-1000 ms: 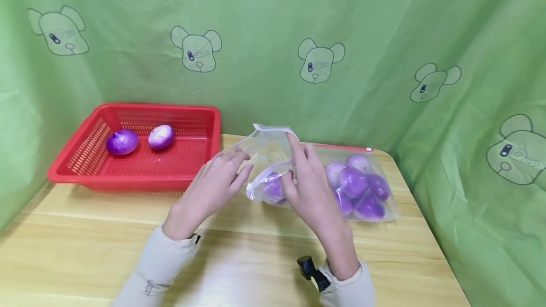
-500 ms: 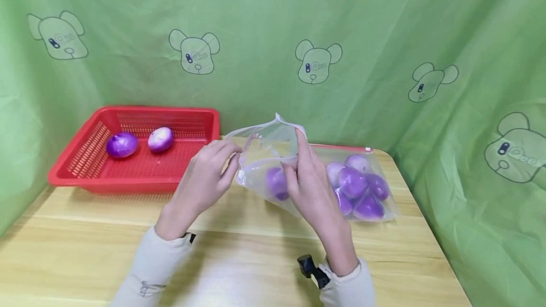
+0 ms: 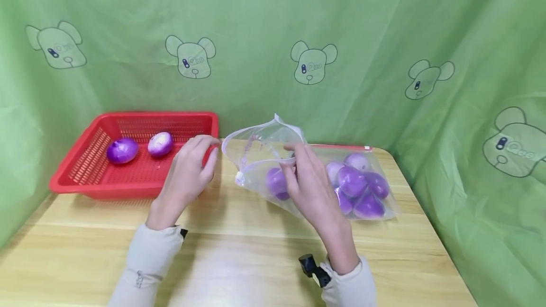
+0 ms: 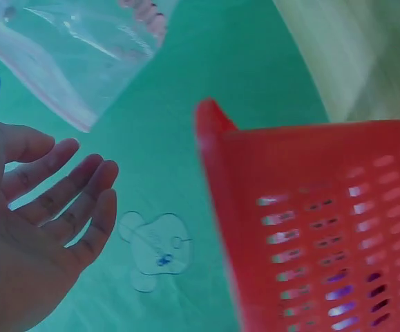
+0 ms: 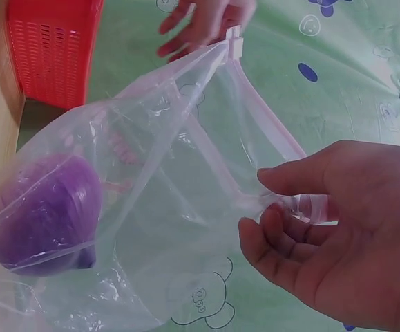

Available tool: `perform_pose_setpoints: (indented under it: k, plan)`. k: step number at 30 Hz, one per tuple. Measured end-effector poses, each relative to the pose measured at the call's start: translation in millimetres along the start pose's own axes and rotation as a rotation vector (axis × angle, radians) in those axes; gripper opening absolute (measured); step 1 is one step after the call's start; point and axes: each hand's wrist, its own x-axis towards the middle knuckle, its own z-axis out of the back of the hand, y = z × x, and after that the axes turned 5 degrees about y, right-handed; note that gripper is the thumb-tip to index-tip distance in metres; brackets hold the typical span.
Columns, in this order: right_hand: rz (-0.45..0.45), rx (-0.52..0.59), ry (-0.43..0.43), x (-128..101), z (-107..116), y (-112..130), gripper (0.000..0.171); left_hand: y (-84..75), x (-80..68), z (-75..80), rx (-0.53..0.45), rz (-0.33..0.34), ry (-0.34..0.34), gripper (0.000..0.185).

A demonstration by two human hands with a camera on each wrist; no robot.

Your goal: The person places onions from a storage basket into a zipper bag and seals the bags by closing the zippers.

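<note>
My right hand (image 3: 313, 188) pinches the rim of a clear zip bag (image 3: 253, 181), whose mouth gapes toward the left. In the right wrist view, thumb and fingers meet at that rim, and a purple onion (image 5: 48, 214) lies low in the bag. Off the bag, my left hand (image 3: 185, 169) has its fingers loosely bent with nothing in them, over the right end of a red plastic basket (image 3: 115, 189). The basket holds a purple onion (image 3: 122, 151) and a paler onion (image 3: 160, 144). The left wrist view shows the basket's slotted side beside that hand.
A second zip bag with a red strip (image 3: 341, 146) lies at the right, packed with several onions (image 3: 353, 181). All stands on a wooden table (image 3: 239, 259). A green curtain (image 3: 256, 8) with printed mouse heads hangs behind and at both sides.
My left hand has let go of the bag's mouth and moved left toward the basket. The bag's mouth has widened. My right hand stays at its rim.
</note>
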Motion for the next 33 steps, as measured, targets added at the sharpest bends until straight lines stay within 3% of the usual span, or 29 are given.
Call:
perform_pose_setpoints:
  k: [4, 12, 19, 26, 33]
  plan:
    - [0.017, -0.014, -0.011, 1.5, -1.4, 1.6, 0.020, 16.6, -3.9, -5.9, 0.006, 0.067, 0.038, 0.017]
    - [0.068, -0.020, -0.014, 3.1, -7.0, 4.2, 0.009, 49.0, -11.4, -9.9, 0.051, 0.149, 0.054, 0.020]
    - [0.099, -0.030, -0.013, 3.6, -9.8, 4.2, 0.008, 74.7, -18.9, 0.2, 0.113, 0.187, 0.091, 0.023]
    - [0.143, -0.024, -0.085, 2.9, -11.6, 2.7, 0.010, 96.5, -13.3, 9.4, 0.162, 0.230, 0.146, 0.030]
    - [0.154, -0.017, -0.092, 4.0, -13.5, 1.9, 0.011, 108.8, -8.3, 16.2, 0.181, 0.273, 0.233, 0.035]
